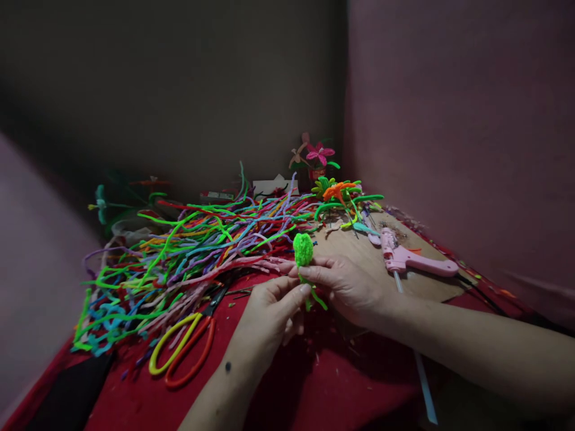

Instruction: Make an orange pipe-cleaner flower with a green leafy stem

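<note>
A bright green pipe cleaner bud (303, 249) stands upright between my hands, its loose ends hanging below. My left hand (277, 305) pinches it low, near the trailing ends. Just above, my right hand (344, 284) closes thumb and fingers on it under the rounded head. Part of the lower bud is hidden behind my fingers. Scissors (184, 350) with one yellow and one orange-red handle loop lie to the left of my left hand. A pink glue gun (415, 261) rests beyond my right forearm, with a pale glue stick (424, 386) extending from under the arm.
Many colourful pipe cleaners (211, 233) are heaped across the left and back of the red-covered table (242, 407). A cardboard sheet (359, 251) lies under the glue gun. Finished-looking pipe cleaner flowers (320, 154) stand at the back, by the walls.
</note>
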Available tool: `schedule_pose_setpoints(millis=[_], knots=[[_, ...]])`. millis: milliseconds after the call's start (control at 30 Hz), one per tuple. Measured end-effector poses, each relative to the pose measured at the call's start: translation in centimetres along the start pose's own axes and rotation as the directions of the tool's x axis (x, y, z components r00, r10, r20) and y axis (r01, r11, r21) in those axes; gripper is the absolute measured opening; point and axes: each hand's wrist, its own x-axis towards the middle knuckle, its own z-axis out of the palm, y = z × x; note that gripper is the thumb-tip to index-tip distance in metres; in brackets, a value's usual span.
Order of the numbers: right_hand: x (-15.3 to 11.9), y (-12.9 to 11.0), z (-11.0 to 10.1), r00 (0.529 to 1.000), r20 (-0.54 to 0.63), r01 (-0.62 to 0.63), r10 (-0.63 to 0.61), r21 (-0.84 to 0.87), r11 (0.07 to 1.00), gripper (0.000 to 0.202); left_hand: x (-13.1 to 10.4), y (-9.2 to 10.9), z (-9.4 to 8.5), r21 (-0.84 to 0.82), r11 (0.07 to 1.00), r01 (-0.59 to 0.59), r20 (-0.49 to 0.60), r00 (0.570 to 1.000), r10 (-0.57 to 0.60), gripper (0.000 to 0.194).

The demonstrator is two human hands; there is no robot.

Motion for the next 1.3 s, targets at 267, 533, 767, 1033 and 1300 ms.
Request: schedule_pose_setpoints(millis=[267,533,767,1033,1300], knots=[[0.2,-0.2,0.0,0.999,0.012,-0.032,0.031,0.076,0.997,0.028,0.2,-1.2,-0.5,-0.149,0.989,-0.014,0.095,0.995,0.028,0.026],[0.2,0.1,-0.4,0.999,0.021,-0.032,0.03,0.106,0.994,0.026,0.4,-0.7,0.4,-0.039,0.994,-0.098,-0.012,0.995,0.097,0.018],[0.2,-3.5,0.0,0.976,-0.109,0.181,-0.187,-0.059,0.982,0.012,0.4,0.6,-2.8,0.047,0.967,-0.25,-0.324,0.912,0.252,0.019],[0.2,-4.6,-1.0,0.956,-0.14,0.249,-0.257,-0.071,0.966,0.01,1.9,-0.4,-5.8,0.318,0.924,-0.214,-0.371,0.868,0.329,0.014],[0.5,-2.9,-2.8,0.968,-0.086,0.21,-0.236,-0.238,0.948,0.016,0.9,0.1,-8.9,0.698,0.712,-0.081,-0.36,0.82,0.446,0.019]])
